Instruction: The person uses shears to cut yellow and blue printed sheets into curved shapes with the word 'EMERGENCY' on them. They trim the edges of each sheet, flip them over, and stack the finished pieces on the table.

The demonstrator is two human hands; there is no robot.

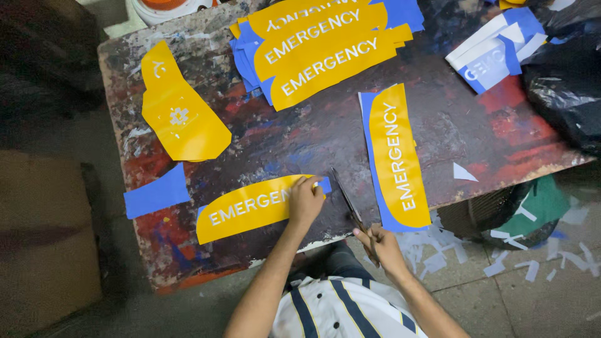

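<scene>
My left hand [305, 201] presses on the right end of a curved yellow sticker with white lettering [247, 209] that lies on the paint-stained table [300, 134], near its front edge. A blue backing corner shows beside my fingers. My right hand [383, 245] grips the handles of long scissors [347, 199], whose blades lie on the table pointing away from me, close to the sticker's right end. Another yellow sticker on blue backing [395, 156] lies just right of the scissors.
A stack of yellow and blue stickers [322, 47] sits at the table's far side. A large yellow cut-out [181, 116] and a blue scrap [156, 194] lie at left. White-blue sheets [494, 53] and a black bag [563, 87] are at right. Paper scraps [507, 256] litter the floor.
</scene>
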